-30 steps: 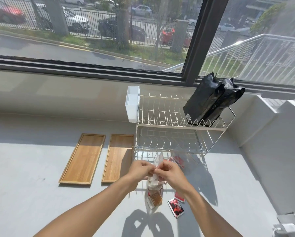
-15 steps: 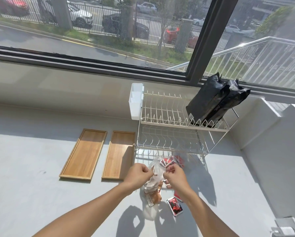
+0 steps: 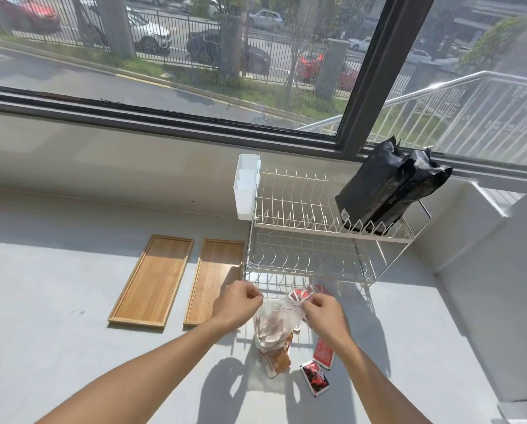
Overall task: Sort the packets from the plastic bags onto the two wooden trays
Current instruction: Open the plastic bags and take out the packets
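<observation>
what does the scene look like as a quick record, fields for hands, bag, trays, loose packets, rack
left hand: pinching the top edge of the clear plastic bag
right hand: pinching the same edge opposite
bag contents: brownish packets, some spilling out below
two wooden trays: left tray and right tray, side by side, nothing on them
loose red packets: on the grey counter
white wire dish rack: holds two black foil bags on its upper tier

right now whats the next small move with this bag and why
Probably pull the bag's mouth fully open: both hands, left and right, pinch the top of the clear bag, packets remain inside, and both wooden trays are bare.
</observation>
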